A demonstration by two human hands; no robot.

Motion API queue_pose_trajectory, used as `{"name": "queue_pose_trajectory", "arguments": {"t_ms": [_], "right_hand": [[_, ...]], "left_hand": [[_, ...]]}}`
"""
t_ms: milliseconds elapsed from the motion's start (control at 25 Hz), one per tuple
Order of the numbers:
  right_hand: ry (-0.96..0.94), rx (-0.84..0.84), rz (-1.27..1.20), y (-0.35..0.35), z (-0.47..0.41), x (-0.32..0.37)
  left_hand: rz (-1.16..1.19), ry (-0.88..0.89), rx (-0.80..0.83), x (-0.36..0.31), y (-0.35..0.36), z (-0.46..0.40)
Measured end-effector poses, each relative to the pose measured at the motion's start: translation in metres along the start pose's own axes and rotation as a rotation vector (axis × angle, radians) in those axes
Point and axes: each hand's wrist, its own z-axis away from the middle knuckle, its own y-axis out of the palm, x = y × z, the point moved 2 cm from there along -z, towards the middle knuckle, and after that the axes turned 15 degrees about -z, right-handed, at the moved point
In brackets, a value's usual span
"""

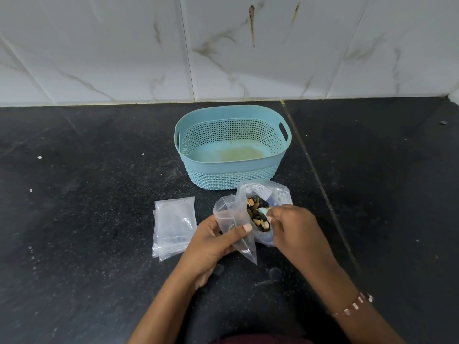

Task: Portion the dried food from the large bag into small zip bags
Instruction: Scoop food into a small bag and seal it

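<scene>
Head | left hand [211, 240] fingers grip one small zip bag [232, 219] | right hand [293, 225] fingers pinch dried food [258, 214]

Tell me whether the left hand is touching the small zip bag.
Touching. The head view shows the left hand gripping the small zip bag, its thumb pressed across the front of the clear plastic.

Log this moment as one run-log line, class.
left hand: holds small zip bag open | right hand: picking dried food from large bag | spare bags: stacked left | basket: behind
</scene>
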Motion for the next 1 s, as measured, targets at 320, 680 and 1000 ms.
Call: {"name": "queue_pose_trajectory", "arguments": {"t_ms": [320, 680, 1000], "right_hand": [[0.405, -0.026, -0.499, -0.008, -0.013, -0.022], [0.465, 0.055, -0.546, -0.01, -0.015, -0.018], [0.629, 0.007, -0.88, -0.017, -0.017, -0.026]], "left_hand": [[-0.026, 0.042, -0.02, 0.001, -0.001, -0.008], [-0.327, 0.088, 0.0, 0.005, -0.006, -0.013], [-0.413, 0.151, -0.018, 0.003, -0.008, -0.013]]}}
